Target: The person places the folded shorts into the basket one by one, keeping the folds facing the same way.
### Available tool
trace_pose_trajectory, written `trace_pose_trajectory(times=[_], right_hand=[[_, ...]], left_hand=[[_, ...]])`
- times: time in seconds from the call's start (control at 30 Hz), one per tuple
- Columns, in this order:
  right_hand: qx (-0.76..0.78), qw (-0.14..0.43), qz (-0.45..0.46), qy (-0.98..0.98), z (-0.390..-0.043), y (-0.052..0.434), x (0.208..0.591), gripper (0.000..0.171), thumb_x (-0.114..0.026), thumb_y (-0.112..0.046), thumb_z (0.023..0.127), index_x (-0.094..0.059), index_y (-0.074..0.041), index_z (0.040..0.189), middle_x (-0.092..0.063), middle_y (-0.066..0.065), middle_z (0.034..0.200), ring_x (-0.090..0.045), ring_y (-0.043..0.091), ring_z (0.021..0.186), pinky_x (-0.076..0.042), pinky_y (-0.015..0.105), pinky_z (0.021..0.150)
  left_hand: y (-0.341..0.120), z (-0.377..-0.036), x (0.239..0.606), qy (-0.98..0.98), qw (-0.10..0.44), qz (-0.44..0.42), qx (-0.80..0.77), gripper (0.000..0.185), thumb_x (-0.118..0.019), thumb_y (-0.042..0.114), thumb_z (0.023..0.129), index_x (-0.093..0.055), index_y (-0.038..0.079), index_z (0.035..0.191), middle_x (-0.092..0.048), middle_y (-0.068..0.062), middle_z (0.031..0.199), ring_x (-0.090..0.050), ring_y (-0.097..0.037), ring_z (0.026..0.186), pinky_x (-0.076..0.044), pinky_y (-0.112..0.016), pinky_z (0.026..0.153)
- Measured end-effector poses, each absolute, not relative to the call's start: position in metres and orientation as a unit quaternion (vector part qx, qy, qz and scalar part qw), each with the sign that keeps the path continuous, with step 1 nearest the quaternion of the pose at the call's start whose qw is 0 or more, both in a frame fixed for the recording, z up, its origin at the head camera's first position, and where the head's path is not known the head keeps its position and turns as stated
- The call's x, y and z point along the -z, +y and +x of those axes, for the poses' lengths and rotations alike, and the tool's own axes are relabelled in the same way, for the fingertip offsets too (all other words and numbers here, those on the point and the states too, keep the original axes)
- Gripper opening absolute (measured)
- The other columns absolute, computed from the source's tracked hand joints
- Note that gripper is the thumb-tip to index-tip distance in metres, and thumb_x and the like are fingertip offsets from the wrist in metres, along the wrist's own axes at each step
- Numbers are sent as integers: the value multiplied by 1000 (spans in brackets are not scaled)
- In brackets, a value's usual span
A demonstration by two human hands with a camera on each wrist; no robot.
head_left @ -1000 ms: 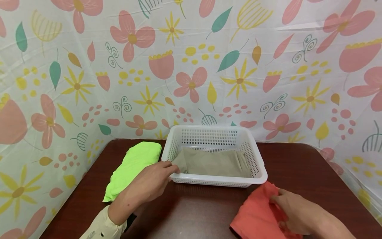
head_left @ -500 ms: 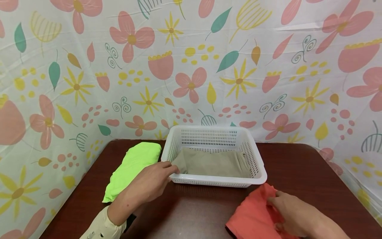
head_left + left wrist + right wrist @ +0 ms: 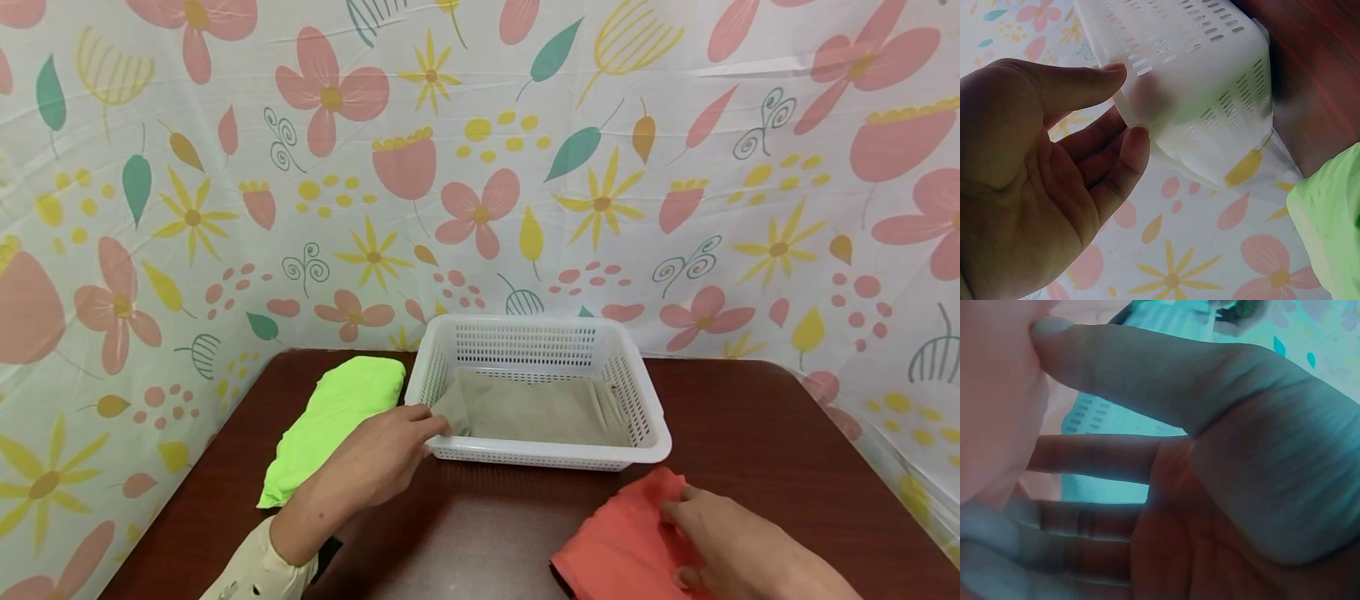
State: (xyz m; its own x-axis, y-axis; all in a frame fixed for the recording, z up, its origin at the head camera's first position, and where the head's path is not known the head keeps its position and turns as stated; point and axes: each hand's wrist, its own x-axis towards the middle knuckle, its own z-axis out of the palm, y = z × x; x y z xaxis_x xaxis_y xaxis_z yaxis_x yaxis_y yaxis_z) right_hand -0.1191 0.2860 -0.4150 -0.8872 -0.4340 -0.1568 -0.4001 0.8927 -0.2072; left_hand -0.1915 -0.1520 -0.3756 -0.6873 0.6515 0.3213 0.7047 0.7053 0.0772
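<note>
In the head view a white slotted basket (image 3: pixel 660 433) stands at the middle of the dark table, with a folded khaki cloth (image 3: pixel 532 412) lying inside. My left hand (image 3: pixel 431 422) holds the basket's front left corner. The left wrist view shows my left hand (image 3: pixel 1125 103) with the thumb above the basket's (image 3: pixel 1197 81) rim and the fingers below it. My right hand (image 3: pixel 678 533) grips a red cloth (image 3: pixel 615 542) flat on the table in front of the basket. In the right wrist view my right hand (image 3: pixel 1038 394) pinches the red cloth (image 3: pixel 997 412) between thumb and fingers.
A folded bright green cloth (image 3: pixel 337 417) lies left of the basket, and the same green cloth (image 3: pixel 1329 219) shows in the left wrist view. The brown table (image 3: pixel 750 433) is walled at the back and both sides by a floral sheet (image 3: pixel 480 167).
My right hand has drawn the red cloth a little leftward and nearer to me. The left hand and the basket have stayed put.
</note>
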Motion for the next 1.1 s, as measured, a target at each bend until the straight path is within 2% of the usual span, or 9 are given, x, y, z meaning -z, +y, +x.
trace_pose_trajectory(times=[0.13,0.3,0.43,0.67,0.87,1.0,1.1], right_hand=[[87,93,-230,965,-122,287,424,37,-94,-39,78,-66,-28,100,-48,-16,83,-46,4,74,-44,31,65],[79,63,-257,961,-119,284,424,37,-94,-35,77,-64,-27,97,-47,-17,85,-44,3,71,-42,29,62],[73,72,-242,965,-116,276,415,37,-95,-33,76,-64,-27,97,-47,-15,87,-44,5,70,-43,29,63],[79,88,-234,965,-116,267,414,39,-95,-32,76,-68,-22,102,-53,-11,101,-52,6,74,-51,32,69],[86,73,-256,960,-115,265,423,36,-94,-31,78,-66,-19,99,-54,-8,98,-51,6,70,-51,32,65],[81,46,-277,956,-114,259,425,35,-93,-30,78,-64,-18,93,-54,-10,90,-50,6,70,-50,32,65],[89,56,-268,958,-115,254,424,33,-92,-32,79,-65,-19,91,-52,-12,88,-47,5,69,-48,31,64]], left_hand=[[-152,-191,376,-912,140,-373,100,34,-82,1,88,-72,23,112,-65,8,99,-65,-12,82,-56,-32,73],[-151,-192,376,-911,141,-374,100,35,-82,1,88,-71,23,112,-65,8,98,-64,-12,82,-56,-32,74],[-151,-192,376,-911,141,-375,99,35,-82,0,88,-71,23,112,-65,8,98,-64,-12,82,-56,-31,73],[-151,-191,377,-912,140,-372,99,35,-82,0,87,-71,23,112,-66,8,99,-65,-12,82,-56,-32,73],[-151,-191,377,-912,138,-373,100,35,-82,0,88,-71,23,112,-65,8,98,-65,-12,82,-56,-32,73],[-151,-191,377,-912,139,-372,101,35,-82,1,87,-71,23,112,-65,8,98,-65,-12,83,-56,-32,73],[-152,-192,376,-913,141,-371,97,34,-83,1,87,-71,23,111,-65,8,98,-65,-12,83,-56,-32,72]])
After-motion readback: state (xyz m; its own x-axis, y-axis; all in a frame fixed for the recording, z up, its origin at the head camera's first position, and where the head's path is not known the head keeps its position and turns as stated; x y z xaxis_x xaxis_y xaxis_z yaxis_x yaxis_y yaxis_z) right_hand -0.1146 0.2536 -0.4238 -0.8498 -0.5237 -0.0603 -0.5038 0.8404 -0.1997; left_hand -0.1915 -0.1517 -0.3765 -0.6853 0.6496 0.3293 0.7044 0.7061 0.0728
